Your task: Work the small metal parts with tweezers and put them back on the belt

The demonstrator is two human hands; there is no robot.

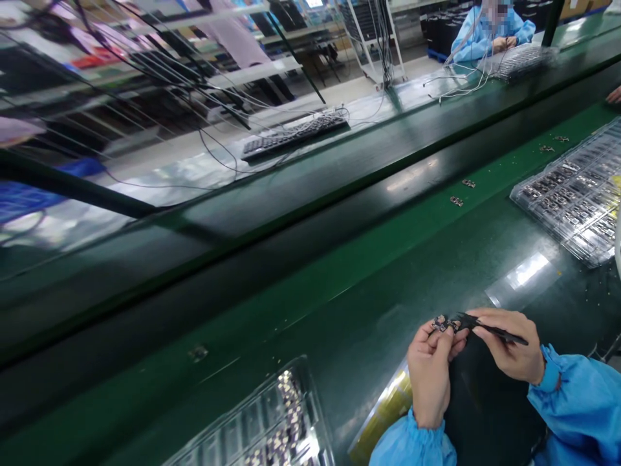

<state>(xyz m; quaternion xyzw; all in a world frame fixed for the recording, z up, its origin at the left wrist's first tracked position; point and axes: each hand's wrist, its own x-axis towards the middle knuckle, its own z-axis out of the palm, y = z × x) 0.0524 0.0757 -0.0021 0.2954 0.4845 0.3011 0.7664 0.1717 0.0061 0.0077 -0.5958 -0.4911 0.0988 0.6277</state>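
The left hand's [431, 372] fingers pinch a small part [439, 324] above the worktop [363, 330]. The right hand's [522, 359] fingers pinch a black tool [507, 335], probably tweezers, its tip at the part; any lettering there is too small to read.

Blue-sleeved co-worker [466, 40], cardboard boxes [576, 8], white shelf [259, 72], blue crate [29, 197] at far left (blurred)
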